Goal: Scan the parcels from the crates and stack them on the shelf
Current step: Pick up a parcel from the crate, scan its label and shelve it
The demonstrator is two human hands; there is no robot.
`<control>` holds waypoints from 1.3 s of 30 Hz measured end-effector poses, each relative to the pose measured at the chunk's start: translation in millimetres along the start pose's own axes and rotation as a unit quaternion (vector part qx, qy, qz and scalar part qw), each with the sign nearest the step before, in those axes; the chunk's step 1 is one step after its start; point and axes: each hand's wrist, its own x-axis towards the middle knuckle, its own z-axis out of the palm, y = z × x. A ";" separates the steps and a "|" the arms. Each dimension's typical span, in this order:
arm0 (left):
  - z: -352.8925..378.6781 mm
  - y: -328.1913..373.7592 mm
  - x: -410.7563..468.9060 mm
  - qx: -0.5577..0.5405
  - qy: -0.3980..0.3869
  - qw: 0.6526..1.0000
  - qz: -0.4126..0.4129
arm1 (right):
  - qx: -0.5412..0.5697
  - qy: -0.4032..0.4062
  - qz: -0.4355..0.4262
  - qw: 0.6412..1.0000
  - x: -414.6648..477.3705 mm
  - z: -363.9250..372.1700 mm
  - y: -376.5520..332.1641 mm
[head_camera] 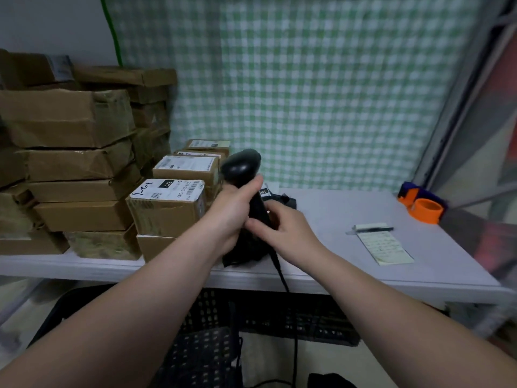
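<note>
My left hand (232, 211) grips the handle of a black barcode scanner (242, 166), which stands upright over the white shelf (335, 217). My right hand (282, 228) holds the lower part of the same handle, its thumb laid across it. The scanner's cable (282, 275) hangs over the shelf's front edge. Under the hands a black bagged parcel (240, 256) lies on the shelf. Another black bag with a white label (277, 196) lies just behind. Left of the scanner stand small labelled cardboard parcels (167, 208).
Tall stacks of brown boxes (70, 152) fill the shelf's left end. On the right lie a notepad (383, 246), a pen (372, 228) and an orange tape dispenser (422, 205). Black plastic crates (279, 312) sit below the shelf. A green checked curtain hangs behind.
</note>
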 end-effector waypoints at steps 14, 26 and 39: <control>29.2 -17.2 59.3 0.412 -0.111 0.904 0.032 | -0.388 0.130 0.156 0.899 82.4 -104.8 61.9; 18.6 -83.1 137.7 0.748 -0.159 0.642 0.059 | -0.250 0.152 0.313 0.903 131.6 -74.0 179.5; 23.3 -98.8 156.2 0.729 -0.134 0.667 0.069 | -0.150 0.154 0.394 0.894 145.8 -53.0 240.0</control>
